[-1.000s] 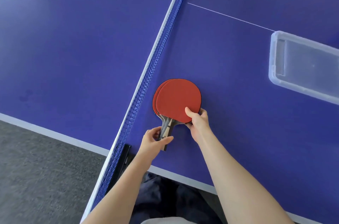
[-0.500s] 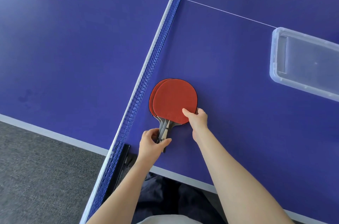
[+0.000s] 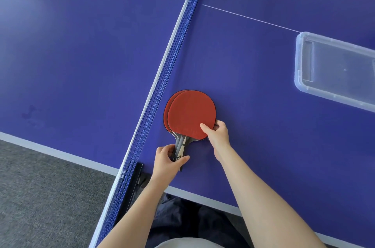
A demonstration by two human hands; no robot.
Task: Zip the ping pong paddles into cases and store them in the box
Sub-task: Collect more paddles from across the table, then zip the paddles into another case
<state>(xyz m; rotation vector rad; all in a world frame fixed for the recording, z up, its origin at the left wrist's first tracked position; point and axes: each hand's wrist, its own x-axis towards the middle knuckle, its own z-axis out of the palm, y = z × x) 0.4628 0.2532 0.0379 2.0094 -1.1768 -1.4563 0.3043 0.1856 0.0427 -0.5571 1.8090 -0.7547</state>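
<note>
Two red ping pong paddles [image 3: 190, 112] lie stacked on the blue table, the top one shifted slightly right of the lower one. My left hand [image 3: 167, 161] grips their handles near the table's front edge. My right hand [image 3: 217, 133] pinches the lower right rim of the top paddle's blade, thumb on the red rubber. A clear plastic box [image 3: 336, 71] sits at the far right, partly cut off by the frame edge. No paddle case is in view.
The blue net [image 3: 168, 69] runs diagonally just left of the paddles, with its black clamp [image 3: 139, 174] at the table edge. Grey carpet [image 3: 46, 193] lies below the table at lower left.
Both hands keep their hold on the paddles. The stack has shifted slightly left toward the net, and the view has drifted a little.
</note>
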